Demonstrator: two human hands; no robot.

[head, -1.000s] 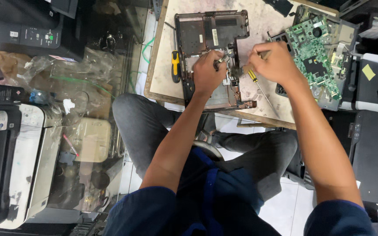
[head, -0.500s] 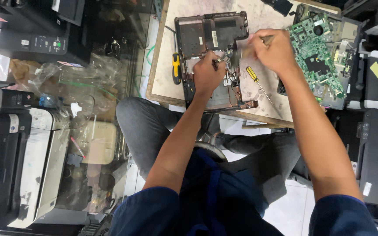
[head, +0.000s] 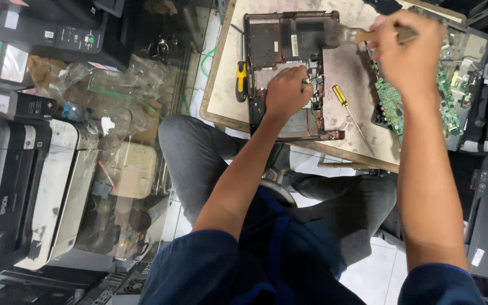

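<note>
Left hand (head: pixel 287 90) pressing flat on dark plastic laptop base shell (head: pixel 289 68) lying on worn wooden bench (head: pixel 221 96). Right hand (head: pixel 407 53) gripping wooden-handled brush (head: pixel 362 35), sweeping shell's far corner. Shell looking light, rigid, brittle; hold by edges.

My worn, pale wooden worktable (head: pixel 224 96) carries 4 items: 1 opened dark laptop base shell (head: pixel 289 45), 1 green circuit board (head: pixel 393 104), 2 yellow-handled screwdrivers (head: pixel 241 81) (head: pixel 342 99).
</note>
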